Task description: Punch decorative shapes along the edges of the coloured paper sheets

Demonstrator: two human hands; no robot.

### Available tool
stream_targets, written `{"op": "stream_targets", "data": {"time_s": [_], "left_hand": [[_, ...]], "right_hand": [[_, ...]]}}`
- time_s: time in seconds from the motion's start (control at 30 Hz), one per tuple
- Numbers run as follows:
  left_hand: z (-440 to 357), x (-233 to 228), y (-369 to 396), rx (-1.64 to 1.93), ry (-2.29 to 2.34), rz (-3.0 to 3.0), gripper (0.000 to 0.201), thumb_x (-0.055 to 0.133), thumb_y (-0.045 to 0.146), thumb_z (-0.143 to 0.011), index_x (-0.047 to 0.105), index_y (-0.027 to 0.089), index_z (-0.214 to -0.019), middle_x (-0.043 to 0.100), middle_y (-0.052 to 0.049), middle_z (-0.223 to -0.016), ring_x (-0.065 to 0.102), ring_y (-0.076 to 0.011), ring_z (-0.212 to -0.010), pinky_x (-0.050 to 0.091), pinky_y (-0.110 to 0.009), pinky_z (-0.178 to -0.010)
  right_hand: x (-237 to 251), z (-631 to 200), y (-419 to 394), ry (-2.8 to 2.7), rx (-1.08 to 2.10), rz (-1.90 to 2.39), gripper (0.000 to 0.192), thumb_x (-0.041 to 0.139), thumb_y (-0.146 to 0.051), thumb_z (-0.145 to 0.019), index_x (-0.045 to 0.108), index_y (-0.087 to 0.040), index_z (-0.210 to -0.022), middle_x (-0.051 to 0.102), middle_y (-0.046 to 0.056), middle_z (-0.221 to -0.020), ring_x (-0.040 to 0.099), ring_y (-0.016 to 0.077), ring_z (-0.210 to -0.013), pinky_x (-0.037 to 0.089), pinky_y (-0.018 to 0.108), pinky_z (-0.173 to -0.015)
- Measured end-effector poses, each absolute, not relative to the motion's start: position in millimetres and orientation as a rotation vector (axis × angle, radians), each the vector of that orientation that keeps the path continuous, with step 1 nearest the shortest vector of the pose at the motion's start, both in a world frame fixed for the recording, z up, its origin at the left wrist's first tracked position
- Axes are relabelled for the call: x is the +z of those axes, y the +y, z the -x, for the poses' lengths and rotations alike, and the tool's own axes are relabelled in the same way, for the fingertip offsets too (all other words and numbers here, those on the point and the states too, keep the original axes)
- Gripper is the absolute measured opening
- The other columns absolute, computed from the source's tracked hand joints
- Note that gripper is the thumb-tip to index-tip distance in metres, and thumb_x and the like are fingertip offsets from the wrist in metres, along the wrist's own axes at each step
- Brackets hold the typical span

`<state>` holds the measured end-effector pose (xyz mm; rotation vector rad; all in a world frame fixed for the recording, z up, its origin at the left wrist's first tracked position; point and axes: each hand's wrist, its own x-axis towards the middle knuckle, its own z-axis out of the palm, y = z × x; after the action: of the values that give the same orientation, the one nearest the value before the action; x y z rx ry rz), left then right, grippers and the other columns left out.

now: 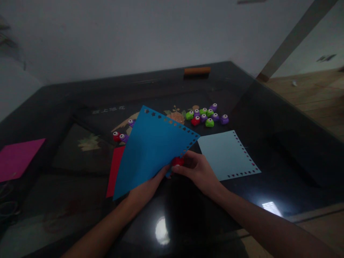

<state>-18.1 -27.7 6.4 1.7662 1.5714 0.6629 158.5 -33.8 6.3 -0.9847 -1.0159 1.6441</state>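
Note:
A blue sheet of paper is held tilted above the table, with small shapes punched along its top and right edges. My left hand grips its lower edge, the fingers partly hidden behind the sheet. In my right hand is a red craft punch, pinched between thumb and fingers at the paper's right edge. To the right lies a pale blue sheet, punched along its right and bottom edges. Part of a red sheet shows from under the blue one.
Several green, purple and red punches stand beyond the pale sheet. More, including a red punch, sit left of the blue paper. A magenta sheet lies far left on the glossy dark table. A brown cylinder rests near the wall.

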Motion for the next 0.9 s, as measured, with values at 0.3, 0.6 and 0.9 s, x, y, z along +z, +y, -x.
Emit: {"op": "stream_targets", "data": {"time_s": [0.3,0.6,0.9], "left_hand": [[23,-6,-30,0.592,1.594,-1.91,0.026,0.058,0.045,-0.072,0.071,0.026,-0.084,0.073,-0.006,-0.081,0.063,-0.0319,-0.094,0.039,-0.046,-0.097],[8,-1,-28,0.713,1.503,-1.815,0.032,0.049,0.047,-0.079,0.067,0.022,-0.088,0.072,-0.007,-0.094,0.064,-0.0259,-0.095,0.047,-0.043,-0.092],[18,-11,-29,0.649,1.598,-1.898,0.029,0.051,0.046,-0.078,0.07,0.025,-0.082,0.073,-0.005,-0.084,0.066,-0.0265,-0.085,0.049,-0.041,-0.087]], "right_hand": [[5,-157,-34,-0.995,1.631,0.958,0.025,0.076,-0.029,-0.065,0.062,-0.02,-0.083,0.066,0.0,-0.077,0.063,0.0156,-0.069,0.051,0.032,-0.07],[5,-158,-34,-1.028,1.598,0.947,0.02,0.074,-0.026,-0.067,0.062,-0.019,-0.081,0.064,-0.001,-0.072,0.061,0.0135,-0.066,0.049,0.028,-0.068],[6,-159,-34,-1.036,1.615,1.007,0.022,0.075,-0.027,-0.065,0.062,-0.018,-0.08,0.066,0.0,-0.074,0.062,0.0144,-0.069,0.05,0.029,-0.07]]}}
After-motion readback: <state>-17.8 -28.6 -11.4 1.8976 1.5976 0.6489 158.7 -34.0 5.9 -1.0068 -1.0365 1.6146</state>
